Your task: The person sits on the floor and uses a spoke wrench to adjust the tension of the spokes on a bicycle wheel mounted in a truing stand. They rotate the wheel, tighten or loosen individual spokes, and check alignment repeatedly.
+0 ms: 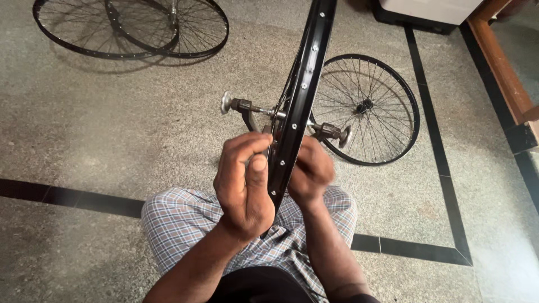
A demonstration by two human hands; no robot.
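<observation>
A black bicycle wheel rim (303,73) stands upright and edge-on in front of me, held in a truing stand whose metal clamp knobs (227,103) stick out on both sides of the hub. My left hand (242,182) presses against the left side of the rim, with fingers curled and thumb up beside it. On the other side, my right hand (309,171) has its fingers closed at the rim and spokes. Whether either hand holds a small tool is hidden.
A spoked wheel (365,109) lies flat on the speckled stone floor behind the stand at right. Two more rims (132,28) lie overlapping at the top left. A wooden frame (502,67) runs along the right edge. My checked trousers (185,219) fill the bottom.
</observation>
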